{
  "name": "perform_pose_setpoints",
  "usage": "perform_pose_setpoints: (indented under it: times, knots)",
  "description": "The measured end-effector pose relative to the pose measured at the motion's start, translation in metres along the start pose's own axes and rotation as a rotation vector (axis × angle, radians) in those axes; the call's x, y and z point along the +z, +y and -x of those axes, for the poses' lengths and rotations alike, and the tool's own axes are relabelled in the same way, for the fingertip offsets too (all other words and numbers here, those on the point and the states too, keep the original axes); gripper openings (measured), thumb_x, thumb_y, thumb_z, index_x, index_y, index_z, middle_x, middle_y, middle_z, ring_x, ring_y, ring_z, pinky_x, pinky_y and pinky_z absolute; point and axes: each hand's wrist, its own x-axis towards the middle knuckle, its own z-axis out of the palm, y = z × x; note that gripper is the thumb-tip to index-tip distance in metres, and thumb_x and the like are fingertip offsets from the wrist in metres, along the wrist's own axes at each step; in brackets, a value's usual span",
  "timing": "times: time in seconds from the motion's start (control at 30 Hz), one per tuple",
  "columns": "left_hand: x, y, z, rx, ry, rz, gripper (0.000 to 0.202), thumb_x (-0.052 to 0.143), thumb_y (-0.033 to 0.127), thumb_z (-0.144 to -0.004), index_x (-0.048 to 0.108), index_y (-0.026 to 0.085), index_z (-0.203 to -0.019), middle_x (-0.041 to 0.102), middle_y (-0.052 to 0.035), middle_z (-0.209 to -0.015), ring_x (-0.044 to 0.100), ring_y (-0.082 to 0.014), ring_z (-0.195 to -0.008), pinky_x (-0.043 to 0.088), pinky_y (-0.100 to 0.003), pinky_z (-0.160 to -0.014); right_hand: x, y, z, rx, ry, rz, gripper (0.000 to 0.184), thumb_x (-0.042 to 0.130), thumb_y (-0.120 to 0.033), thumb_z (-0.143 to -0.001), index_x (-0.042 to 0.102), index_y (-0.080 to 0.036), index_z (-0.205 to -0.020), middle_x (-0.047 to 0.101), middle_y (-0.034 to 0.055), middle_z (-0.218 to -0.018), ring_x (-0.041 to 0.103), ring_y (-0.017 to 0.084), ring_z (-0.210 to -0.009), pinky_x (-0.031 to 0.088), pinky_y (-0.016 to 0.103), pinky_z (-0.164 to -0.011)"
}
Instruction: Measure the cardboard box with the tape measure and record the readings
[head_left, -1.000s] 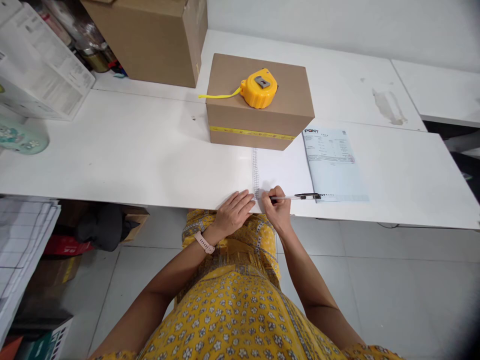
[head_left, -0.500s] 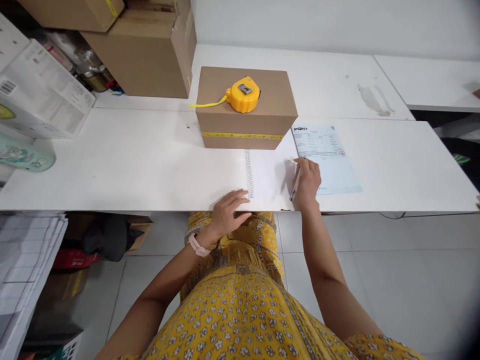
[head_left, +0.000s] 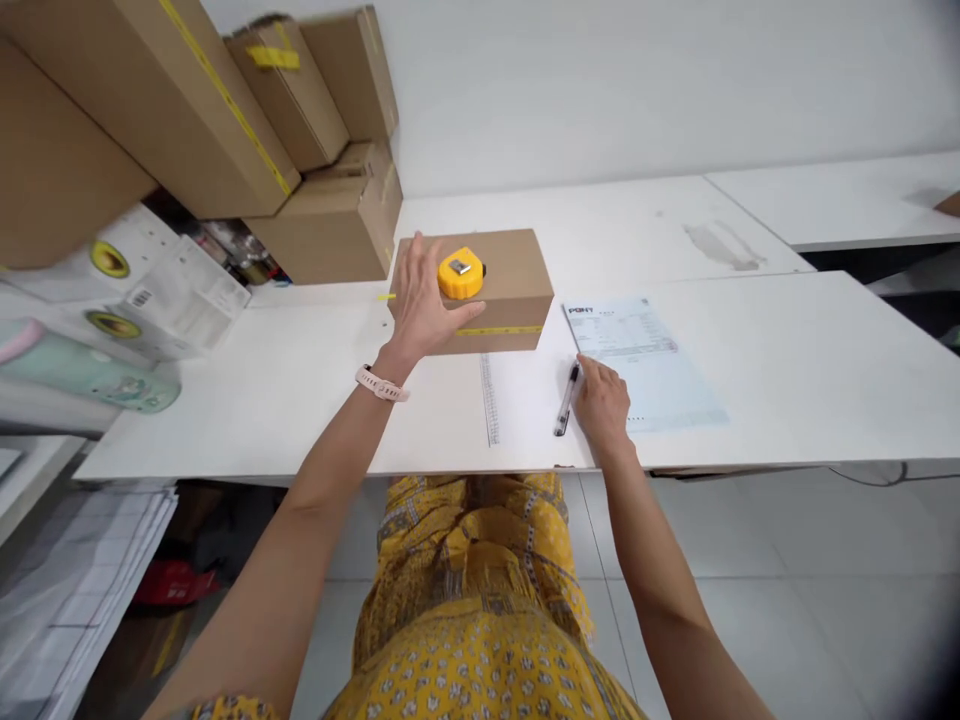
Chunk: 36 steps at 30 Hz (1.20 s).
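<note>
My left hand (head_left: 420, 300) is over the left part of a cardboard box (head_left: 517, 262), fingers spread and thumb stretched out below a yellow tape measure (head_left: 460, 274). That tape measure rests on the box top, beside the hand; contact between them is hard to make out. A black-and-clear pen (head_left: 568, 402) lies on a spiral notebook (head_left: 525, 405), part of which is under the box. Just right of the pen, my right hand (head_left: 602, 402) rests with fingers loosely bent and not around it. Under its outer side is a printed bluish sheet (head_left: 660, 365).
Stacked cardboard boxes (head_left: 326, 235) stand at the back left by the wall. White cartons with avocado pictures (head_left: 150, 285) and a green bottle (head_left: 97, 370) sit at the left of the white table (head_left: 795, 380). The table's front edge runs close to my body.
My left hand has risen from the notebook's lower edge to the box beside the tape measure. My right hand has let go of the pen, which now lies on the notebook. The view has shifted.
</note>
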Motion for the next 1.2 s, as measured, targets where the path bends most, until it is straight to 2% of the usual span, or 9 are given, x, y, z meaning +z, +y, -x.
perform_pose_setpoints:
  times: [0.17, 0.33, 0.43, 0.5, 0.6, 0.7, 0.83, 1.0, 1.2]
  knots:
    - [0.009, 0.013, -0.025, -0.24, -0.077, 0.068, 0.097, 0.086, 0.044, -0.069, 0.039, 0.014, -0.147, 0.043, -0.0226, -0.155, 0.038, -0.0424, -0.146, 0.029, -0.06, -0.12, 0.004, 0.001, -0.002, -0.015, 0.047, -0.045, 0.04, 0.041, -0.012, -0.094, 0.068, -0.017, -0.124, 0.07, 0.0153, -0.129, 0.062, 0.03, -0.117, 0.047, 0.043, -0.094]
    - [0.006, 0.02, -0.025, -0.343, -0.034, 0.273, 0.067, 0.082, 0.041, -0.071, 0.058, 0.015, -0.128, 0.063, -0.0167, -0.135, 0.057, -0.0362, -0.128, 0.044, -0.055, -0.11, -0.005, -0.002, -0.001, 0.066, 0.234, -0.211, 0.037, 0.039, -0.019, -0.098, 0.066, -0.017, -0.124, 0.072, 0.0169, -0.122, 0.063, 0.03, -0.112, 0.048, 0.045, -0.095]
    - [-0.009, 0.026, -0.023, -0.303, -0.145, 0.526, 0.051, 0.062, 0.058, -0.087, 0.065, 0.016, -0.116, 0.072, -0.0138, -0.117, 0.071, -0.026, -0.1, 0.059, -0.038, -0.084, -0.029, -0.022, -0.008, 0.126, 0.435, -0.423, 0.033, 0.043, -0.031, -0.099, 0.069, -0.017, -0.114, 0.073, 0.017, -0.113, 0.065, 0.029, -0.109, 0.049, 0.046, -0.098]
    - [-0.021, 0.033, -0.023, -0.311, -0.299, 0.792, 0.056, 0.053, 0.064, -0.09, 0.067, 0.014, -0.11, 0.075, -0.0138, -0.102, 0.071, -0.02, -0.076, 0.057, -0.03, -0.062, -0.052, -0.047, -0.023, 0.181, 0.421, -0.673, 0.035, 0.045, -0.042, -0.099, 0.069, -0.019, -0.11, 0.073, 0.0148, -0.107, 0.066, 0.026, -0.102, 0.053, 0.043, -0.091]
    - [-0.033, 0.043, -0.028, -0.358, -0.487, 1.045, 0.057, 0.057, 0.067, -0.086, 0.066, 0.014, -0.105, 0.074, -0.01, -0.081, 0.057, -0.012, -0.05, 0.046, -0.025, -0.047, -0.088, -0.09, -0.061, 0.254, 0.008, -1.178, 0.046, 0.046, -0.059, -0.098, 0.068, -0.021, -0.11, 0.074, 0.01, -0.107, 0.068, 0.021, -0.089, 0.058, 0.035, -0.076]
    - [-0.036, 0.043, -0.035, -0.347, -0.551, 1.071, 0.053, 0.06, 0.064, -0.086, 0.067, 0.013, -0.102, 0.072, -0.0073, -0.077, 0.048, -0.0073, -0.044, 0.041, -0.022, -0.044, -0.109, -0.127, -0.104, 0.309, -0.46, -1.465, 0.061, 0.039, -0.072, -0.096, 0.069, -0.019, -0.103, 0.076, 0.011, -0.1, 0.068, 0.019, -0.079, 0.058, 0.03, -0.068]
    - [-0.039, 0.029, -0.043, -0.328, -0.564, 1.044, 0.049, 0.062, 0.06, -0.088, 0.069, 0.014, -0.102, 0.073, -0.0086, -0.085, 0.051, -0.0079, -0.049, 0.038, -0.021, -0.044, -0.114, -0.158, -0.141, 0.385, -0.69, -1.42, 0.063, 0.034, -0.071, -0.098, 0.067, -0.018, -0.085, 0.074, 0.0101, -0.085, 0.064, 0.016, -0.062, 0.053, 0.026, -0.054]
    - [-0.057, 0.005, -0.058, -0.363, -0.519, 1.038, 0.046, 0.067, 0.055, -0.086, 0.07, 0.015, -0.109, 0.074, -0.0099, -0.098, 0.059, -0.0115, -0.06, 0.038, -0.021, -0.045, -0.11, -0.165, -0.175, 0.407, -0.572, -1.337, 0.051, 0.053, -0.065, -0.094, 0.059, -0.019, -0.073, 0.065, 0.0037, -0.07, 0.056, 0.012, -0.057, 0.041, 0.022, -0.047]
    - [-0.092, -0.063, -0.068, -0.481, -0.36, 0.969, 0.046, 0.073, 0.051, -0.08, 0.071, 0.013, -0.107, 0.075, -0.01, -0.098, 0.061, -0.0126, -0.063, 0.04, -0.02, -0.043, -0.082, -0.108, -0.218, 0.462, -0.157, -1.093, 0.035, 0.059, -0.044, -0.091, 0.052, -0.02, -0.067, 0.054, -0.0009, -0.065, 0.046, 0.011, -0.061, 0.039, 0.024, -0.059]
